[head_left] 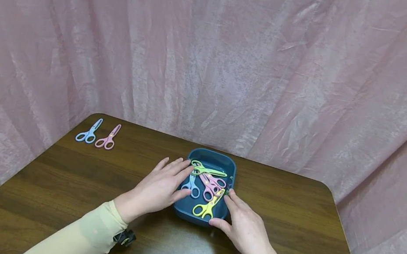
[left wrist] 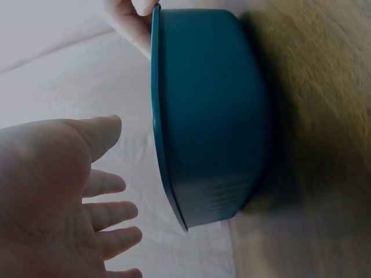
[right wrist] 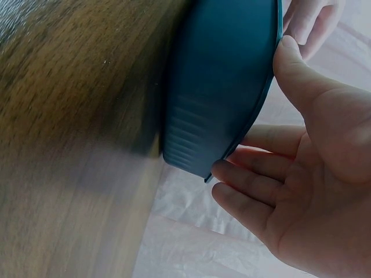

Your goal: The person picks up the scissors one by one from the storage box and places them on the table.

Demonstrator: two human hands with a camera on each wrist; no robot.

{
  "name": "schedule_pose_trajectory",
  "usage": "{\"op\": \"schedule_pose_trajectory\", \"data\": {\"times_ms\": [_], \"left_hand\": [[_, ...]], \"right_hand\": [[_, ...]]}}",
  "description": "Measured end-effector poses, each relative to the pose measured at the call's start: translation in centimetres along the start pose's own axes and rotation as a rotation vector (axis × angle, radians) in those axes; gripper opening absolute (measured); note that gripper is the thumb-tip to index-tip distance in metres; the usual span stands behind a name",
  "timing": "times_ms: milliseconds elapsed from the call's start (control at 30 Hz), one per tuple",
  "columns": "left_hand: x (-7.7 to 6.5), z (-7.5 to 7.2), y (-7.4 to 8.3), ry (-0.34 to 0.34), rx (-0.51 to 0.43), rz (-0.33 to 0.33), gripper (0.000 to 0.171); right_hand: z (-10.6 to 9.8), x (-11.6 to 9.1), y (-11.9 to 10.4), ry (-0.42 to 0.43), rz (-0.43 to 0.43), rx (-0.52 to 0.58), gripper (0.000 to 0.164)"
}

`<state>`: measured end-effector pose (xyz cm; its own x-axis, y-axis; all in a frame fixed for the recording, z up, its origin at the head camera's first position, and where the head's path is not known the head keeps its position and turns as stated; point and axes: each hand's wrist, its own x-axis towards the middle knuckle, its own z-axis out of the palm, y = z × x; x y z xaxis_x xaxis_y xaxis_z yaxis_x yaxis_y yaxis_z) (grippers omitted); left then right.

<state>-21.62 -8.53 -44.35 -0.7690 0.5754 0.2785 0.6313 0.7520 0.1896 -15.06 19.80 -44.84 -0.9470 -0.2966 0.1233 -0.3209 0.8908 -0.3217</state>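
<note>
A dark teal plastic bin stands on the table with several children's scissors inside. Green scissors lie across the top, over blue scissors and pink scissors; yellow scissors lie in the near part. My left hand hovers over the bin's left side, fingers extended; in the left wrist view it is apart from the wall. At the near right corner, my right hand touches the rim with thumb and fingertips, its fingers fairly straight, as the right wrist view shows.
Blue scissors and pink scissors lie side by side at the far left of the wooden table. A pink curtain hangs behind the table and along its sides.
</note>
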Motion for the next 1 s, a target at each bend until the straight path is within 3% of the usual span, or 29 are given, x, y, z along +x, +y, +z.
{"op": "schedule_pose_trajectory", "data": {"times_ms": [500, 1000], "left_hand": [[0.6, 0.9, 0.9, -0.024, 0.005, 0.040, 0.071], [2.3, 1.8, 0.9, -0.009, 0.039, 0.090, 0.069]], "right_hand": [[0.1, 0.0, 0.0, 0.012, -0.006, -0.008, 0.079], [0.1, -0.1, 0.0, 0.024, -0.015, -0.012, 0.078]]}}
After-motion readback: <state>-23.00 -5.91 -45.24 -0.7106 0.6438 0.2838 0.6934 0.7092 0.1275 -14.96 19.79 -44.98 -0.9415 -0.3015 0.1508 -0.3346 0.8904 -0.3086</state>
